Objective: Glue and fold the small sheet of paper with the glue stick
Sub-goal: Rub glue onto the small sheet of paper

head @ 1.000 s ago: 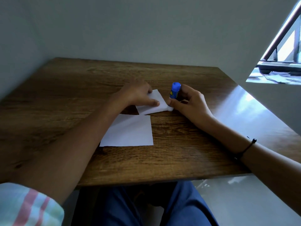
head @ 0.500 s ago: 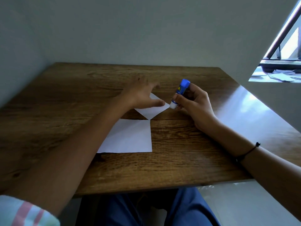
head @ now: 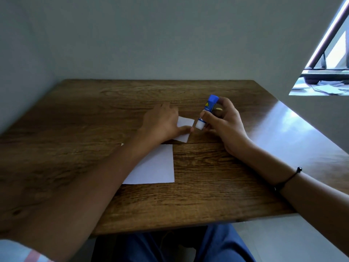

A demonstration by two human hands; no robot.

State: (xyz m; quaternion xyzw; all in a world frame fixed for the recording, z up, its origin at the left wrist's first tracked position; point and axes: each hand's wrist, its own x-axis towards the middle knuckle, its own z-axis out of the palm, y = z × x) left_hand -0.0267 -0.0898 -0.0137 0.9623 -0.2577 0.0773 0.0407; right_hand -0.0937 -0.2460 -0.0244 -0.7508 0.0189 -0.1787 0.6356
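A small white sheet of paper (head: 186, 122) lies on the wooden table (head: 207, 186), partly under my left hand (head: 162, 122), which presses it flat with thumb and fingers spread. My right hand (head: 224, 122) grips a blue glue stick (head: 207, 110), tilted, with its white tip down at the sheet's right edge, close to my left thumb. Whether the tip touches the paper is unclear.
A larger white sheet (head: 156, 167) lies nearer to me, partly under my left forearm. Walls close the table at the back and left. A window sill (head: 321, 87) with papers is at the right. My right wrist carries a black cord bracelet (head: 290, 176).
The small sheet has turned under my left hand and shows a different outline. The glue stick's tip stays at its right edge, the stick more upright than half a second ago.
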